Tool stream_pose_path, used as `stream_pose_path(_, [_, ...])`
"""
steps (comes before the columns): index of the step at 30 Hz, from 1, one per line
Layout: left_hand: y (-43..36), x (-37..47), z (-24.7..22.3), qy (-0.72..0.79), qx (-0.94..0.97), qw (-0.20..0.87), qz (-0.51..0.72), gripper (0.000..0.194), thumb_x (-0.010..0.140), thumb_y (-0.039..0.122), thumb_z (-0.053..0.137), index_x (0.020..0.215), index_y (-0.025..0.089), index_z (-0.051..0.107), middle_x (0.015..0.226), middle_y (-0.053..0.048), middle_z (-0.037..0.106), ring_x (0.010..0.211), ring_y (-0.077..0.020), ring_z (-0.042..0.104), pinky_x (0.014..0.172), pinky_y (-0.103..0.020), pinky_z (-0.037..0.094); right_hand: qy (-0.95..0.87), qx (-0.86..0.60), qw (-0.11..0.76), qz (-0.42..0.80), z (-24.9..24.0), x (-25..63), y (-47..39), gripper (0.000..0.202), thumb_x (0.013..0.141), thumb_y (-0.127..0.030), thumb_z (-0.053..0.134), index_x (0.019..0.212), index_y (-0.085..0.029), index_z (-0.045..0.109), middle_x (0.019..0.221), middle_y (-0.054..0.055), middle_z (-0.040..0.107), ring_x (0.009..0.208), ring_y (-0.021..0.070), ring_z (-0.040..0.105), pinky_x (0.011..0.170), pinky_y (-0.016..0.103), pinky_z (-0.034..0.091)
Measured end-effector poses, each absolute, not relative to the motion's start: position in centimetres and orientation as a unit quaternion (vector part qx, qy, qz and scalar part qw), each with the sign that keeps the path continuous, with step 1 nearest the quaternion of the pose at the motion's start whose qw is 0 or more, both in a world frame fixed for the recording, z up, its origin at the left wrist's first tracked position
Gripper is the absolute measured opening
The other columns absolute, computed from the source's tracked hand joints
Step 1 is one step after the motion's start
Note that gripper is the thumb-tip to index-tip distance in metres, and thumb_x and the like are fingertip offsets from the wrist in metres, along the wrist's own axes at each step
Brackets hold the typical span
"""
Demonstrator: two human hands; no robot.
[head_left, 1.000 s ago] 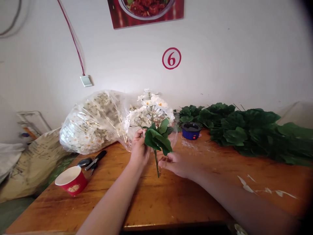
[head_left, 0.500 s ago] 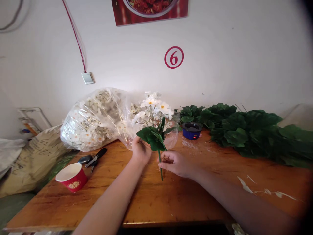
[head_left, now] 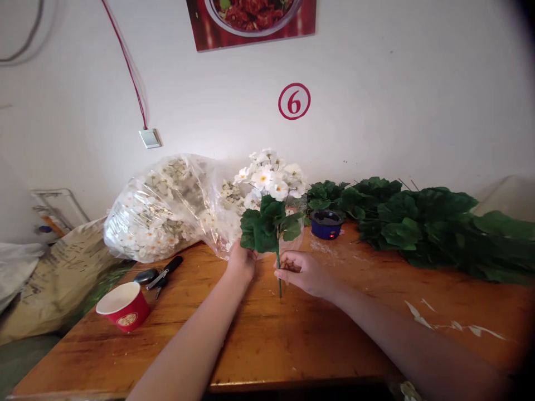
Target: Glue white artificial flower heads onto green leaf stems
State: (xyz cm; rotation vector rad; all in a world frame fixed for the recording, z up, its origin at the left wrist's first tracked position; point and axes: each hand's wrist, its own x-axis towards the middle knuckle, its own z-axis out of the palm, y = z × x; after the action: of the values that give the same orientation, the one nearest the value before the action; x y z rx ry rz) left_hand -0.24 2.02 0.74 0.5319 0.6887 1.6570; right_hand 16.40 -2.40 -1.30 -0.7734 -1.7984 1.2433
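Observation:
An artificial flower spray with white, yellow-centred blossoms (head_left: 271, 177) and broad green leaves (head_left: 259, 225) stands upright in front of me. Its green stem (head_left: 279, 264) is pinched low down between the thumb and fingers of my right hand (head_left: 303, 273). Just under the leaves on the left side is my left hand (head_left: 243, 263), close against them; the leaves cover most of its fingers, so its grip is hidden. Behind lies a clear plastic bag (head_left: 154, 209) packed with similar white flowers, some spilling out of its mouth.
A blue pot with a red light (head_left: 326, 224) sits right of centre. Piled green leaves (head_left: 422, 223) stretch along the right. At left on the wooden table (head_left: 326, 345) are a red paper cup (head_left: 125, 309) and black-handled cutters (head_left: 165, 274). White scraps (head_left: 455, 324) lie at right.
The flower spray has turned and risen slightly, so its leaves now face me more and the blossoms bunch closer together. My right hand still pinches the stem, a little higher in view.

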Motion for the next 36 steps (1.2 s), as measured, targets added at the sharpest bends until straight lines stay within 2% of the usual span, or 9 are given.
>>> stream_pose_path(9, [2.3,-0.1,0.5,0.355,0.221,0.561,0.714,0.013,0.072,0.007,0.064,0.078,0.018,0.060,0.074,0.001,0.067,0.060,-0.0090,0.061,0.056,-0.018,0.048,-0.712,-0.309,0.407,0.481,-1.8,16.6,-1.8,0.026,0.077,-0.039,0.069,0.077,-0.019,0.053,0.068,-0.004,0.048,0.060,0.0096,0.043,0.057,0.024,0.035])
stream_pose_path(16, [2.5,-0.1,0.1,0.357,0.222,0.550,0.722,0.015,0.070,0.008,0.066,0.079,0.018,0.061,0.072,0.002,0.066,0.058,-0.0085,0.061,0.055,-0.018,0.050,-0.727,-0.314,0.407,0.455,-2.0,16.7,-1.5,0.022,0.080,-0.036,0.066,0.077,-0.019,0.053,0.067,-0.005,0.046,0.060,0.0094,0.044,0.056,0.023,0.035])
stream_pose_path(21, [2.5,-0.2,0.0,0.365,0.217,0.574,0.700,0.020,0.067,-0.003,0.062,0.075,0.015,0.059,0.063,0.001,0.064,0.053,-0.0085,0.061,0.051,-0.016,0.051,-0.732,-0.316,0.443,0.409,-0.8,17.2,-2.1,0.018,0.084,-0.035,0.062,0.080,-0.019,0.057,0.070,-0.003,0.053,0.063,0.0108,0.051,0.058,0.024,0.041])
stream_pose_path(24, [2.3,-0.3,-0.1,0.356,0.228,0.598,0.681,0.019,0.070,-0.001,0.066,0.082,0.013,0.062,0.067,-0.002,0.066,0.056,-0.0089,0.063,0.053,-0.016,0.052,-0.729,-0.304,0.498,0.358,0.9,18.5,-3.0,0.015,0.086,-0.035,0.062,0.085,-0.019,0.060,0.075,0.000,0.060,0.068,0.0127,0.058,0.062,0.025,0.047])
stream_pose_path(27, [2.2,-0.2,-0.1,0.339,0.241,0.618,0.667,0.022,0.072,0.003,0.069,0.091,0.012,0.064,0.074,-0.003,0.069,0.057,-0.0080,0.064,0.054,-0.015,0.053,-0.696,-0.294,0.605,0.252,3.1,20.6,-4.1,0.014,0.084,-0.032,0.065,0.092,-0.020,0.064,0.081,0.003,0.065,0.071,0.0146,0.062,0.064,0.027,0.051])
stream_pose_path(30, [2.1,-0.1,-0.2,0.304,0.265,0.639,0.655,0.026,0.070,0.006,0.071,0.094,0.012,0.064,0.080,-0.005,0.071,0.058,-0.0085,0.064,0.054,-0.017,0.053,-0.606,-0.247,0.744,0.132,5.2,22.8,-4.6,0.012,0.083,-0.030,0.067,0.092,-0.021,0.067,0.080,0.003,0.065,0.063,0.0141,0.060,0.060,0.031,0.053])
stream_pose_path(32, [1.9,0.0,-0.1,0.277,0.287,0.648,0.649,0.028,0.068,0.007,0.074,0.095,0.011,0.064,0.082,-0.005,0.071,0.059,-0.0091,0.064,0.055,-0.018,0.053,-0.550,-0.185,0.809,0.095,6.2,24.0,-4.4,0.014,0.085,-0.030,0.065,0.097,-0.023,0.067,0.082,0.003,0.064,0.055,0.0132,0.057,0.053,0.032,0.052])
stream_pose_path(36, [1.3,0.2,0.2,0.238,0.311,0.658,0.643,0.033,0.065,0.008,0.076,0.095,0.012,0.064,0.088,-0.007,0.072,0.064,-0.0107,0.065,0.059,-0.020,0.052,-0.537,-0.171,0.815,0.134,6.6,25.0,-3.3,0.024,0.088,-0.033,0.060,0.109,-0.022,0.064,0.087,0.006,0.067,0.050,0.0137,0.057,0.042,0.029,0.047])
